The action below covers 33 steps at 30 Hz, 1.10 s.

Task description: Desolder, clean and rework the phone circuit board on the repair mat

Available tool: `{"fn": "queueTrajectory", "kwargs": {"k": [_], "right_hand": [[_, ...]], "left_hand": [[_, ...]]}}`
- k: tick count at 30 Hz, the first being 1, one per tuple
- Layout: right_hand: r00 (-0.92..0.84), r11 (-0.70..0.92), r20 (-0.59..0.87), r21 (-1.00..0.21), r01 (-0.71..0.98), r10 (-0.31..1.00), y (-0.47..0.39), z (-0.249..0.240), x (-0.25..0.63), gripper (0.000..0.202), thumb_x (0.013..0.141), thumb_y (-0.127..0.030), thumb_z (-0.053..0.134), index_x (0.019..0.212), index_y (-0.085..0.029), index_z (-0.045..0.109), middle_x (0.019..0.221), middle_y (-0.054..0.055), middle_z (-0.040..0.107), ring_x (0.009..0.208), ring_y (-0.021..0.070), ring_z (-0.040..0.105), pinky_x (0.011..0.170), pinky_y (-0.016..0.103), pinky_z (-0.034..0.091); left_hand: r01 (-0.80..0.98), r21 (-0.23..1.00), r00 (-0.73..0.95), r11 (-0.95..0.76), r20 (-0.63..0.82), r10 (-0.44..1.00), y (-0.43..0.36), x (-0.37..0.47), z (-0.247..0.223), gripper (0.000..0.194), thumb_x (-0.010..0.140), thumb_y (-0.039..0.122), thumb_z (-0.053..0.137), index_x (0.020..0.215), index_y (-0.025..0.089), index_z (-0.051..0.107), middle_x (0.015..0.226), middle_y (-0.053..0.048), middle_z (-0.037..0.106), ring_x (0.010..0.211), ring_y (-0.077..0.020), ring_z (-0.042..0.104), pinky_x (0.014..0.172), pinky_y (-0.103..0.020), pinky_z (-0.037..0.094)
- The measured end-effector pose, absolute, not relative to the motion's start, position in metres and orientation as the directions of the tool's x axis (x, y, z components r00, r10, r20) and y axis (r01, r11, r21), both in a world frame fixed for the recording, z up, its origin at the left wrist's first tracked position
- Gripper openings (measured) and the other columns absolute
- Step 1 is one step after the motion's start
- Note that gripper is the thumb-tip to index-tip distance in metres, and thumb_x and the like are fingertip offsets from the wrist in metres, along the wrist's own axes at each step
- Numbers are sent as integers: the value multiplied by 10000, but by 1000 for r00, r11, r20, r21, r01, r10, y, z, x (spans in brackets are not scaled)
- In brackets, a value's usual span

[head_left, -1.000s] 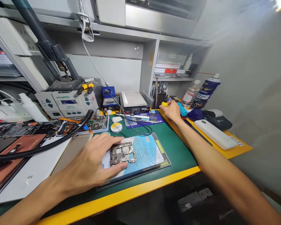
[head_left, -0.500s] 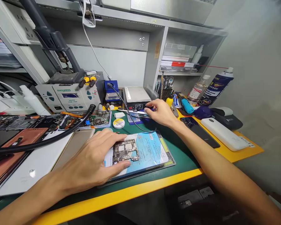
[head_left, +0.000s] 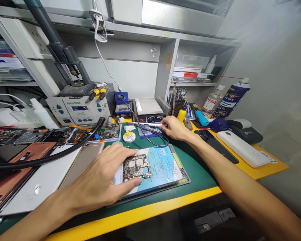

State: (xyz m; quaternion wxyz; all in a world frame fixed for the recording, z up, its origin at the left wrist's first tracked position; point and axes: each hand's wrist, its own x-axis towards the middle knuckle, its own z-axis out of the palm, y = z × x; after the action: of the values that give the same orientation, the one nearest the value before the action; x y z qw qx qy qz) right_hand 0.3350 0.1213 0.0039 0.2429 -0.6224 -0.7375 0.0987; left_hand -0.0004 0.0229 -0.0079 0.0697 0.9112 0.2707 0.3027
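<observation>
A phone circuit board (head_left: pixel 137 164) lies on a blue-and-white printed pad (head_left: pixel 162 164), which rests on a dark perforated plate (head_left: pixel 186 175). Across the pad's left side my left hand (head_left: pixel 107 174) lies with thumb and fingers spread around the board, touching its left part. Farther back, my right hand (head_left: pixel 174 127) has its fingers bent and closed at the right end of a thin white stick (head_left: pixel 150 124) with a darker, brush-like tip. Below the stick are tweezers (head_left: pixel 152 130) and a blue-purple holder, partly covered by a cable.
Behind stand a hot-air station (head_left: pixel 77 108), a soldering iron stand (head_left: pixel 121 102) and a small heating plate (head_left: pixel 149 106). A black hose (head_left: pixel 65 155) crosses phone parts at left. Phones (head_left: pixel 240 147), a spray can (head_left: pixel 230 98) and a bottle (head_left: pixel 213 100) are at right.
My right hand has come lower and its fingers have closed at the white stick's end. My left hand stays on the pad. The whole view has shifted slightly.
</observation>
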Motion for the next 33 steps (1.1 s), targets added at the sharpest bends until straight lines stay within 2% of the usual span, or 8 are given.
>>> {"fn": "queueTrajectory", "kwargs": {"k": [3, 7, 10, 13, 16, 23, 27, 33], "right_hand": [[-46, 240, 322, -594, 768, 945, 114, 17, 334, 79, 998, -239, 779, 953, -177, 798, 857, 33, 774, 820, 213, 688, 837, 359, 554], [81, 320, 426, -779, 540, 901, 100, 41, 342, 259, 930, -435, 799, 985, -182, 809, 788, 27, 743, 693, 187, 627, 682, 330, 524], [202, 397, 492, -837, 377, 847, 90, 58, 354, 317, 866, -528, 817, 900, -221, 742, 754, 6, 668, 672, 169, 603, 648, 320, 524], [330, 470, 545, -836, 283, 771, 81, 68, 362, 306, 803, -497, 871, 789, -255, 685, 714, -9, 607, 648, 165, 583, 616, 321, 505], [403, 474, 567, -823, 313, 718, 76, 68, 363, 196, 765, -408, 856, 767, -264, 724, 637, -20, 580, 555, 162, 522, 541, 328, 427], [214, 234, 414, -791, 565, 885, 73, 46, 348, 153, 780, -294, 787, 659, -217, 734, 589, 15, 652, 544, 178, 566, 512, 305, 402], [157, 177, 307, -820, 544, 939, 72, 41, 345, 126, 750, -263, 811, 670, -208, 729, 578, 23, 688, 498, 192, 630, 485, 301, 441], [107, 193, 256, -892, 409, 961, 66, 55, 350, 191, 786, -391, 702, 794, -204, 744, 616, 47, 718, 502, 211, 679, 433, 287, 427]], "left_hand": [[448, 289, 672, -846, 515, 532, 23, 0, -6, 446, 1056, 419, 761, 1453, 264, 629, 1227, -54, 769, 1078, -256, 719, 934, -382, 580], [440, 290, 683, -850, 506, 526, 22, 1, -2, 450, 1022, 403, 789, 1421, 263, 633, 1242, -55, 784, 1112, -269, 740, 913, -382, 588], [438, 306, 681, -846, 502, 534, 22, 1, -3, 458, 1019, 394, 779, 1433, 264, 634, 1235, -63, 778, 1105, -274, 732, 913, -391, 587], [431, 326, 683, -841, 492, 540, 20, -1, -5, 475, 1028, 388, 748, 1471, 275, 619, 1248, -74, 761, 1106, -276, 718, 955, -411, 588], [443, 346, 677, -827, 476, 561, 17, -2, -7, 492, 1042, 371, 704, 1516, 303, 591, 1334, -77, 746, 1202, -289, 707, 1058, -441, 578], [477, 223, 717, -850, 461, 523, 18, -6, 0, 536, 1057, 363, 681, 1573, 304, 548, 1398, -69, 750, 1270, -279, 720, 1116, -414, 568], [469, 149, 743, -871, 466, 480, 21, -6, 3, 538, 1054, 365, 689, 1568, 284, 553, 1364, -59, 761, 1223, -265, 728, 1096, -387, 574], [473, 133, 753, -871, 452, 478, 21, -5, 3, 521, 1054, 365, 684, 1553, 281, 562, 1363, -65, 764, 1221, -271, 725, 1082, -388, 577]]}}
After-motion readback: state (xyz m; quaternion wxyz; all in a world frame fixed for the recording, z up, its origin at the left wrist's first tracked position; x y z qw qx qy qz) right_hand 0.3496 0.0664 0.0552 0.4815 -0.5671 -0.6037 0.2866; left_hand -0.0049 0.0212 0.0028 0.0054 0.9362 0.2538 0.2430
